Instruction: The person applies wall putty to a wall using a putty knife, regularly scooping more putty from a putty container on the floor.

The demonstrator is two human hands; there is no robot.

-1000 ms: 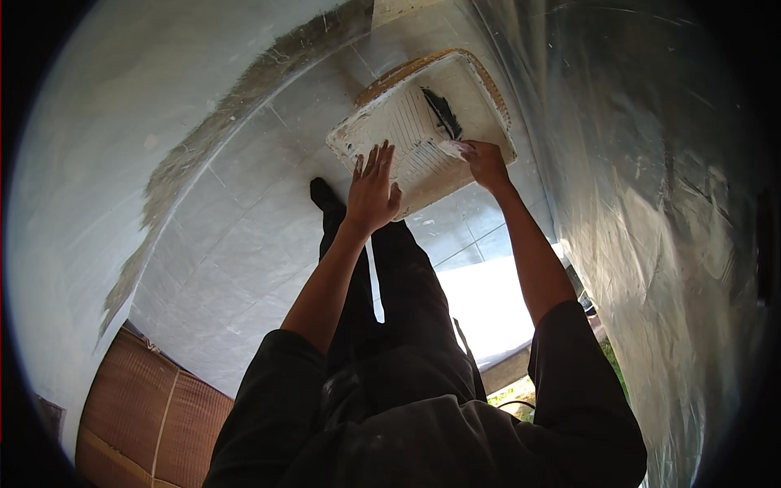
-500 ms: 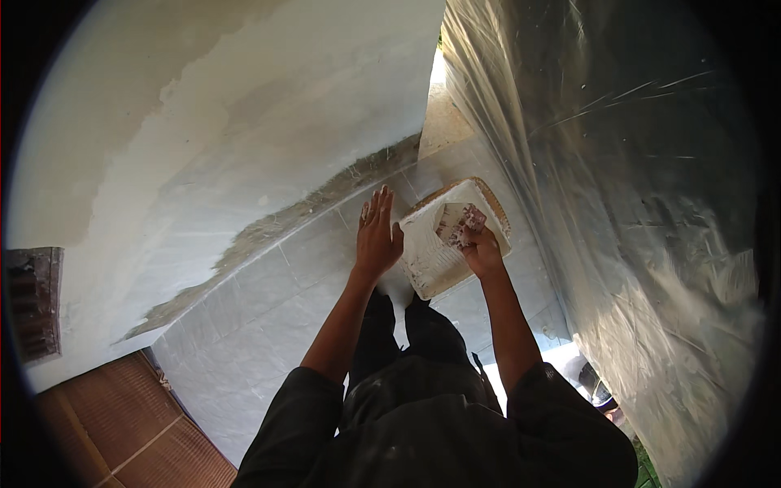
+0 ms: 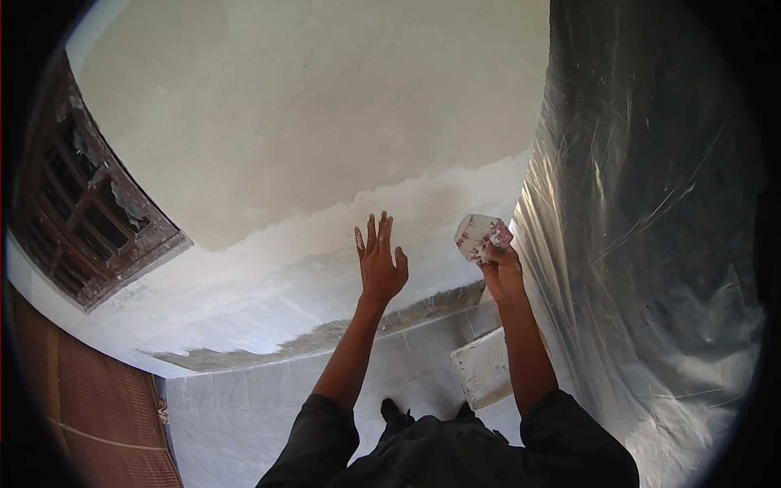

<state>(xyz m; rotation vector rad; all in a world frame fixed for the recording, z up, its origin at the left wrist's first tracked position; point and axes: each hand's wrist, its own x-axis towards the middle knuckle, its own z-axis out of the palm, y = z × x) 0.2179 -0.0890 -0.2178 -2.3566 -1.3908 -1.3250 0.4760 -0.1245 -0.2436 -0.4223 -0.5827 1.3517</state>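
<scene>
My right hand (image 3: 504, 275) grips a flat, several-sided hand tool (image 3: 474, 236), pale with reddish patches and caked in white coating; its exact kind cannot be told. The tool is raised in front of the wall (image 3: 325, 138), near its right edge. To the left, my left hand (image 3: 381, 264) is held up with fingers spread and white smears on the fingertips, holding nothing. Whether it touches the wall is hard to tell. A shallow tray (image 3: 480, 370) coated in white sits on the floor below, partly hidden behind my right forearm.
Crinkled clear plastic sheeting (image 3: 626, 244) hangs along the right side. A brown barred window (image 3: 89, 207) is set in the wall at left, above a brown ribbed panel (image 3: 98, 398). Grey floor tiles (image 3: 260, 398) run along the wall's rough bare base strip (image 3: 333, 333).
My right hand has lifted the hand tool out of the tray and up toward the wall. My left hand's fingers have spread apart. The view has tilted up, showing more wall and window.
</scene>
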